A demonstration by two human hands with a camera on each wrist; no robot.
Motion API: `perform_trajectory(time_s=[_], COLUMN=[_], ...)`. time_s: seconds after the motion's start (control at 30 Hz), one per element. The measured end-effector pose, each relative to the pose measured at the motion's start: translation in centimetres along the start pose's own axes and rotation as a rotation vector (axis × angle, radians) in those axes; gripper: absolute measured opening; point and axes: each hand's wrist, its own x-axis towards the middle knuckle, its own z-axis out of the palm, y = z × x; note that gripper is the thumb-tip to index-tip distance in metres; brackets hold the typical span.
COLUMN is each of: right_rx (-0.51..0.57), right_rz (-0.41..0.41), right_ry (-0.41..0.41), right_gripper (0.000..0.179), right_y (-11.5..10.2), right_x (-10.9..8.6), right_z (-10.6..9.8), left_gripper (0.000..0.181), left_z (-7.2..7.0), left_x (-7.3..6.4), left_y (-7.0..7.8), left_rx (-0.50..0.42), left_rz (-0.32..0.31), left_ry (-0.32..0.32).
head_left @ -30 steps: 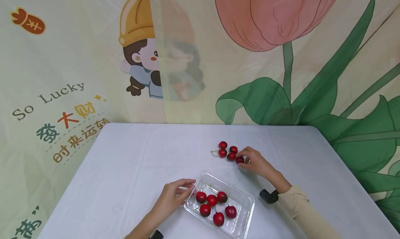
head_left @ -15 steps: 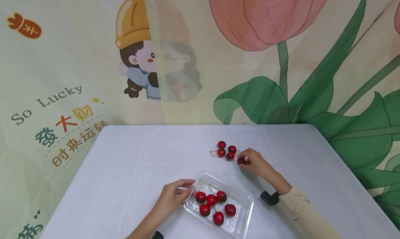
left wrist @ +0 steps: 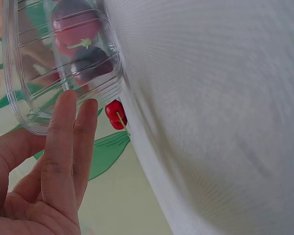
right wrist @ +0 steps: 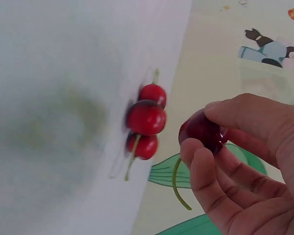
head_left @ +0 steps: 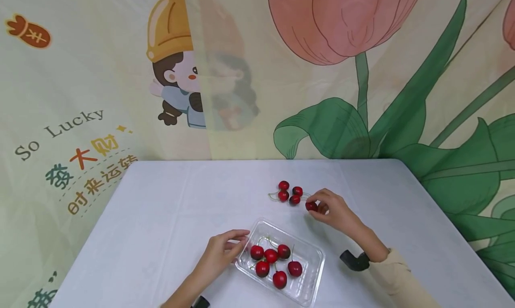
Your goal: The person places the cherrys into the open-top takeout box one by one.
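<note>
Lifted just clear of the cherry cluster, the right hand pinches one small, light, easily bruised cherry by its round body, while the left hand rests straight fingers on the clear tray.

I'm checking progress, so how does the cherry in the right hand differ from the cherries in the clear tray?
The held cherry is single, pinched by the right hand beside four loose cherries. The tray cherries number six and lie in the clear tray, which the left hand touches. All are red, stemmed.
</note>
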Motion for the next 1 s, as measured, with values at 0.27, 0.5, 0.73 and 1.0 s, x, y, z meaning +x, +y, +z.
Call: perform_trajectory(time_s=[0.27,0.5,0.73,1.0], right_rx=[0.110,0.202,0.223,0.161], right_rz=[-0.114,-0.172,-0.083,-0.102], right_ry=[-0.064,-0.215,-0.444,-0.509], right_gripper=[0.029,0.027,0.024,0.022], right_y=[-2.8,-5.5,-6.9,-6.9], right_x=[-1.4,-2.7,-3.9,-4.2], right_z=[-0.6,0.5,2.5,3.8], left_gripper=[0.028,0.027,0.028,0.028], left_z=[0.0,-0.1,-0.1,0.0], left_x=[0.1,0.1,0.1,0.0], left_y=[-0.1,0.0,0.1,0.0], left_rx=[-0.004,-0.004,0.005,0.005], left_rz=[0.002,0.008,0.004,-0.002], left_ry=[-0.005,-0.004,0.000,-0.003])
